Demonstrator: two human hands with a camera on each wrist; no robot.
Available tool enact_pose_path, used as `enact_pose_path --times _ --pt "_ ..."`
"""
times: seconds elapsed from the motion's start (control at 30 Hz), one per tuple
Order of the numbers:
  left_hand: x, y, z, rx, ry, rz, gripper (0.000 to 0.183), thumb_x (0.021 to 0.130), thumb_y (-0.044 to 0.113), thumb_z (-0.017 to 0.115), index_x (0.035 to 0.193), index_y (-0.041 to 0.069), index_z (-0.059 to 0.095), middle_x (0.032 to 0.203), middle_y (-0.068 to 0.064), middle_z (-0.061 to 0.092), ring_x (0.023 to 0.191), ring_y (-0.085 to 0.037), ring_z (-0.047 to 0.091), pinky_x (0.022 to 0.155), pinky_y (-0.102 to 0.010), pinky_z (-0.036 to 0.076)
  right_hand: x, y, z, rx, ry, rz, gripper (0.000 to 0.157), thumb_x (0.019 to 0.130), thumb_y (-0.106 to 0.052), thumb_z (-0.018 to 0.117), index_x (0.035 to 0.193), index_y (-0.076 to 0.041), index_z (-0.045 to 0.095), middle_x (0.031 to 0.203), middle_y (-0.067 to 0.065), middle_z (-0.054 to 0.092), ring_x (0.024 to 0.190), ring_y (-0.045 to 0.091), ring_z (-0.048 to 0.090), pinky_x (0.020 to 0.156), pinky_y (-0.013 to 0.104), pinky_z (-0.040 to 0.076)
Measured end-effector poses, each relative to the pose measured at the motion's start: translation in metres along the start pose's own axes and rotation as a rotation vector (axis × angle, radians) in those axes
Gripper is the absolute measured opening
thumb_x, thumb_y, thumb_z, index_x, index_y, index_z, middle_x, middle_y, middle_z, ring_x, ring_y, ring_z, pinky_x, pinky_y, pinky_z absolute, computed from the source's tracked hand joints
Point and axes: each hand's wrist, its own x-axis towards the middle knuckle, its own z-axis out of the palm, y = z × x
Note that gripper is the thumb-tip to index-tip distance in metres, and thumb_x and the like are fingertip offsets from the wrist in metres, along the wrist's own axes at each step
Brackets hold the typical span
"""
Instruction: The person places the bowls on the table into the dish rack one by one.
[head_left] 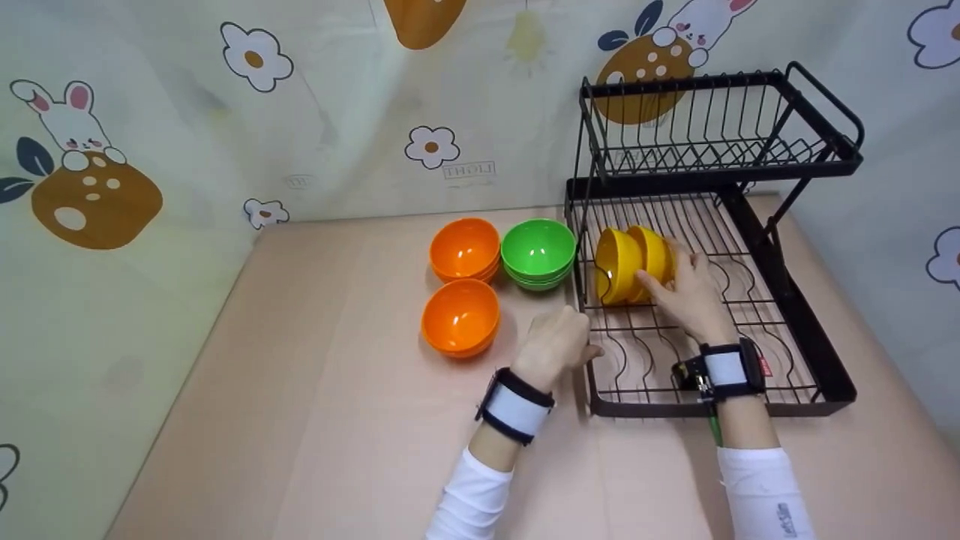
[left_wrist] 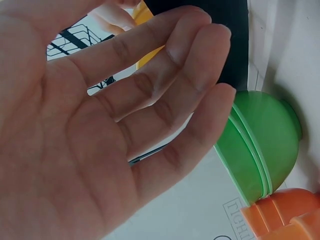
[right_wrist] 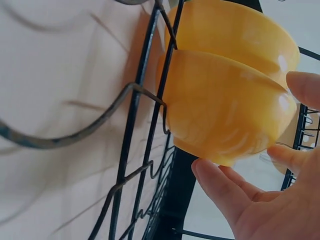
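Observation:
Two yellow bowls (head_left: 617,266) stand tipped on their sides, one nested behind the other, in the lower tier of the black dish rack (head_left: 724,410). My right hand (head_left: 694,296) holds the right-hand yellow bowl. In the right wrist view its thumb (right_wrist: 306,90) is near the rim and its fingertips (right_wrist: 212,175) lie at the base. My left hand (head_left: 553,345) is by the rack's left edge, holding nothing. The left wrist view shows its palm and loosely bent fingers (left_wrist: 165,107), overlapping the black rack side. Just beyond it are stacked green bowls (head_left: 538,251).
Two stacks of orange bowls (head_left: 465,247) sit left of the green ones, one behind the other. Above the yellow bowls the rack's upper wire tier (head_left: 720,161) overhangs the back. A patterned sheet (head_left: 360,112) hangs behind the table (head_left: 300,420).

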Motion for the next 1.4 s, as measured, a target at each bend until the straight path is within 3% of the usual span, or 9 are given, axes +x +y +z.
enact_pose_path --times 0.17,0.27,0.67,1.03,1.23,1.4 --pt "0.000 -0.001 0.002 0.019 0.032 0.025 0.032 0.097 0.035 0.085 0.104 0.004 0.081 0.083 -0.006 0.074 0.064 -0.013 0.062 0.063 -0.024 0.057 -0.003 -0.001 -0.002 -0.006 0.019 -0.009 0.081 0.111 -0.039 0.061 0.169 0.003 0.023 0.156 0.049 0.029 0.137 0.069 0.043 0.108 0.083 0.041" --pt "0.000 -0.001 0.002 0.024 0.034 0.030 0.032 0.097 0.035 0.085 0.102 0.004 0.081 0.084 -0.006 0.076 0.065 -0.014 0.065 0.063 -0.024 0.058 -0.005 -0.002 -0.003 0.002 0.035 -0.016 0.079 0.111 -0.039 0.061 0.169 0.002 0.025 0.155 0.047 0.031 0.132 0.067 0.048 0.105 0.081 0.046" --pt "-0.001 0.000 0.000 0.015 0.014 0.014 0.033 0.097 0.036 0.085 0.108 0.005 0.080 0.084 -0.006 0.075 0.065 -0.015 0.065 0.063 -0.023 0.057 -0.008 -0.011 -0.006 -0.002 0.107 -0.061 0.071 0.110 -0.031 0.064 0.165 0.004 0.035 0.156 0.041 0.033 0.141 0.065 0.043 0.108 0.080 0.044" --pt "-0.001 0.000 0.000 0.019 0.021 0.020 0.033 0.097 0.035 0.085 0.107 0.004 0.081 0.088 -0.007 0.077 0.071 -0.017 0.070 0.067 -0.024 0.060 -0.020 -0.034 -0.014 -0.056 0.202 -0.180 0.061 0.105 -0.018 0.071 0.155 0.008 0.048 0.146 0.039 0.045 0.128 0.058 0.051 0.098 0.074 0.054" --pt "-0.001 -0.001 0.000 0.036 0.031 0.022 0.032 0.097 0.035 0.085 0.102 0.003 0.081 0.086 -0.007 0.077 0.072 -0.017 0.070 0.069 -0.026 0.061 -0.028 -0.046 -0.020 -0.107 0.189 -0.211 0.059 0.103 -0.017 0.073 0.152 0.008 0.051 0.143 0.040 0.049 0.121 0.058 0.055 0.093 0.073 0.055" --pt "0.000 -0.002 0.000 0.039 0.041 0.035 0.032 0.098 0.034 0.085 0.103 0.003 0.081 0.088 -0.007 0.077 0.073 -0.018 0.072 0.068 -0.025 0.061 -0.036 -0.054 -0.024 -0.160 0.212 -0.269 0.060 0.100 -0.015 0.077 0.149 0.010 0.053 0.131 0.038 0.055 0.105 0.052 0.060 0.086 0.068 0.058"
